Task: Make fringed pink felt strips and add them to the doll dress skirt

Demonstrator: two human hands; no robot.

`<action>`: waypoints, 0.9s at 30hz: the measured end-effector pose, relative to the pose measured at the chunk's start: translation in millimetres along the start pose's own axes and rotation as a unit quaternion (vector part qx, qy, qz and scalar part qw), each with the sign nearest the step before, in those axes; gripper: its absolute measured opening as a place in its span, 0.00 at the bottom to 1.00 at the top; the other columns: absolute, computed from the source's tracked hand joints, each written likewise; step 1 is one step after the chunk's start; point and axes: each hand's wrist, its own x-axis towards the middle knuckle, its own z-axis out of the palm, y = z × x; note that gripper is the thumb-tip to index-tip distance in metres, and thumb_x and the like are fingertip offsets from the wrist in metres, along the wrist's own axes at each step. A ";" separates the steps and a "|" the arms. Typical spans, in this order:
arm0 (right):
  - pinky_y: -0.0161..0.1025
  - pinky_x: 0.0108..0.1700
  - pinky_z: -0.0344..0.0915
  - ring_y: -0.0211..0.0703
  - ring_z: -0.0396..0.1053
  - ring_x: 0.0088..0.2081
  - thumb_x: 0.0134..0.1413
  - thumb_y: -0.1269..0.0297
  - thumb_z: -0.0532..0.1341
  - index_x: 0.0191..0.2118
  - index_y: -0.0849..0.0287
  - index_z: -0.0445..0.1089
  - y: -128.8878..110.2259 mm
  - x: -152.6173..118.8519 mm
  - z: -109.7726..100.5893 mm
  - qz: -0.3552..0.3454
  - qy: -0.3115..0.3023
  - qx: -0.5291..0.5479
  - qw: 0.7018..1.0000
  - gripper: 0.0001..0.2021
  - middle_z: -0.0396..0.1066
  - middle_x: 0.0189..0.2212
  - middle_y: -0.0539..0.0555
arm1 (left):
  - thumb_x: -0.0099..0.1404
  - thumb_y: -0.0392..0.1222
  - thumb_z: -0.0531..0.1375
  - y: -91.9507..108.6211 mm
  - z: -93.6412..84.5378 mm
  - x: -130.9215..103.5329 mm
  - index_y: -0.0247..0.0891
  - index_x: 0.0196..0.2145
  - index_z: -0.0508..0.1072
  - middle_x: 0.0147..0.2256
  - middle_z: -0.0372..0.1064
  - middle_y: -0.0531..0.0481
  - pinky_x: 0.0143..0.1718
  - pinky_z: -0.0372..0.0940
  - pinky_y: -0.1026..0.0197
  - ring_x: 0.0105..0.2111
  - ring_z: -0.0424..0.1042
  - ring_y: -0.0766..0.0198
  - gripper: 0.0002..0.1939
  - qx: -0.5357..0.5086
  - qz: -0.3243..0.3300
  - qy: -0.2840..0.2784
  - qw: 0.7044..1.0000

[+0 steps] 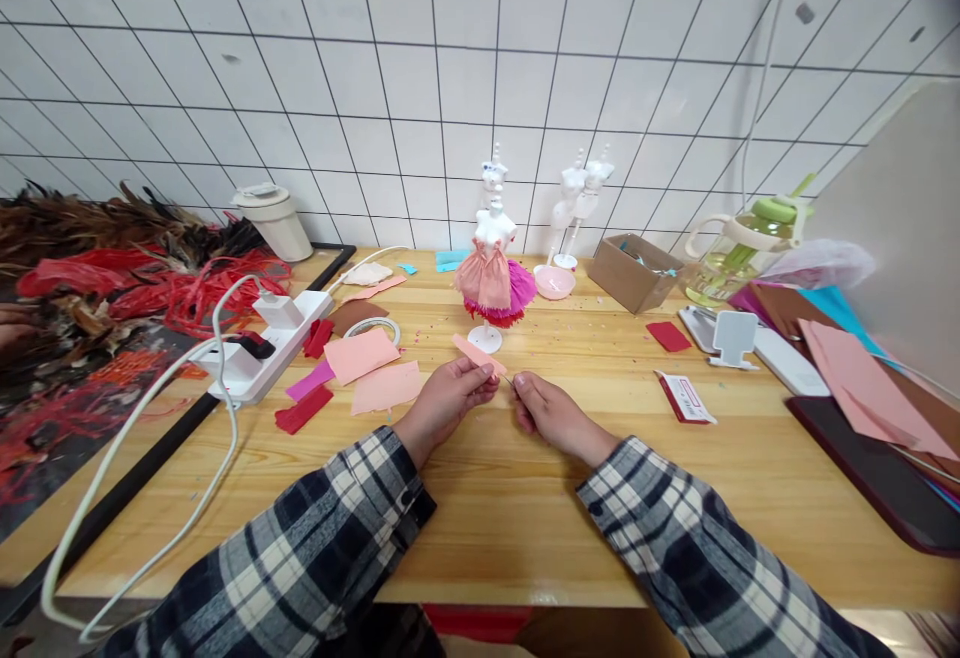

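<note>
Two hands are being held over the wooden table (480, 528). Left hand (450, 403) is pinching a pale pink strip (472, 351), which is slanting near the base of a skirted dress form (492, 273). Right hand (551, 412) is pinching a thin dark item (510, 380), too small to identify, just beside the strip.

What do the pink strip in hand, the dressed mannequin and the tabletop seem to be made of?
Pink strip: probably paper, matte, thin and flat. Dressed mannequin: perhaps plastic, smooth and white. Tabletop: apparently wood or laminate, glossy, showing grain and reflections.
</note>
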 end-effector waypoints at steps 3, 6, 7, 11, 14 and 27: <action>0.35 0.26 0.56 0.36 0.56 0.19 0.64 0.47 0.39 0.31 0.55 0.56 -1.0 -0.2 -0.9 0.001 0.004 0.005 1.000 0.20 0.59 0.17 0.45 | 0.50 0.43 0.70 0.1 -0.1 -0.3 0.32 0.30 0.72 0.28 0.71 0.50 0.36 0.64 0.66 0.29 0.70 0.70 0.15 0.014 -0.001 -0.008 1.000; 0.35 0.28 0.57 0.37 0.57 0.21 0.65 0.48 0.40 0.31 0.55 0.56 -2.0 -0.4 -2.0 -0.003 -0.002 0.005 1.000 0.20 0.58 0.18 0.45 | 0.51 0.43 0.69 0.8 -0.4 -1.0 0.32 0.30 0.72 0.28 0.71 0.50 0.36 0.64 0.66 0.29 0.69 0.70 0.14 0.021 0.000 -0.012 1.000; 0.35 0.28 0.57 0.37 0.57 0.21 0.64 0.48 0.41 0.30 0.55 0.56 -2.0 -0.3 -2.2 -0.004 -0.004 0.003 1.000 0.20 0.58 0.18 0.45 | 0.51 0.43 0.69 1.1 -0.5 -1.3 0.32 0.30 0.72 0.28 0.71 0.50 0.36 0.64 0.66 0.29 0.69 0.70 0.14 0.022 0.000 -0.013 1.000; 0.36 0.29 0.57 0.37 0.58 0.22 0.64 0.47 0.40 0.30 0.56 0.56 -1.3 0.8 -2.7 -0.012 -0.006 -0.004 1.000 0.21 0.58 0.18 0.45 | 0.51 0.43 0.69 1.5 -0.7 -1.8 0.32 0.30 0.72 0.28 0.71 0.51 0.36 0.63 0.66 0.29 0.69 0.70 0.14 0.023 -0.001 -0.013 1.000; 0.36 0.30 0.57 0.37 0.58 0.23 0.64 0.46 0.40 0.29 0.56 0.56 -1.1 1.1 -3.0 -0.015 -0.006 -0.010 1.000 0.21 0.58 0.18 0.45 | 0.51 0.43 0.69 0.8 -0.6 -1.5 0.33 0.30 0.72 0.28 0.71 0.51 0.36 0.63 0.65 0.29 0.69 0.70 0.14 0.023 -0.002 -0.014 1.000; 0.36 0.32 0.57 0.37 0.58 0.25 0.65 0.49 0.42 0.25 0.56 0.56 -1.9 0.6 -5.5 -0.020 -0.009 -0.044 0.999 0.22 0.60 0.20 0.47 | 0.53 0.42 0.68 1.5 0.2 -2.6 0.32 0.31 0.72 0.29 0.71 0.50 0.36 0.63 0.65 0.29 0.69 0.70 0.12 0.026 0.002 -0.022 0.999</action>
